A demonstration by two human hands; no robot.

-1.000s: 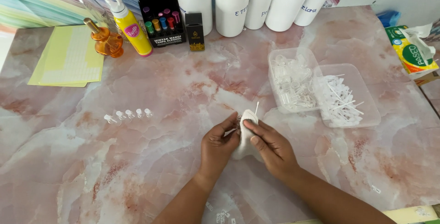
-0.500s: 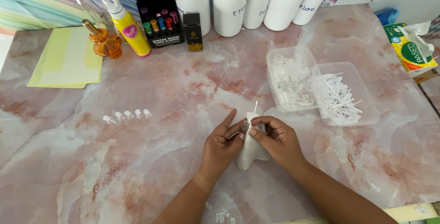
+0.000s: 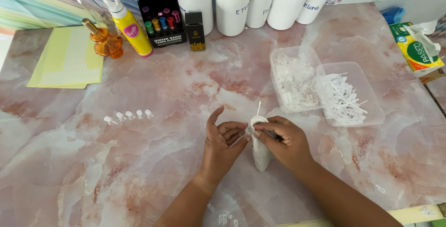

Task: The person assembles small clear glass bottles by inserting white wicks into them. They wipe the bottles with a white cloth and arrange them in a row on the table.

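Both hands meet low at the middle of the marble tabletop: the right hand wraps its grip around a small white bottle with a thin stick rising from its top, while the left hand pinches a tiny clear vial against the bottle's mouth. That pinch looks slight to me, so a slip could send the vial rolling or spill liquid across the surface. Just beyond the fingers sit two clear tubs, and a row of finished vials lies well apart to the left.
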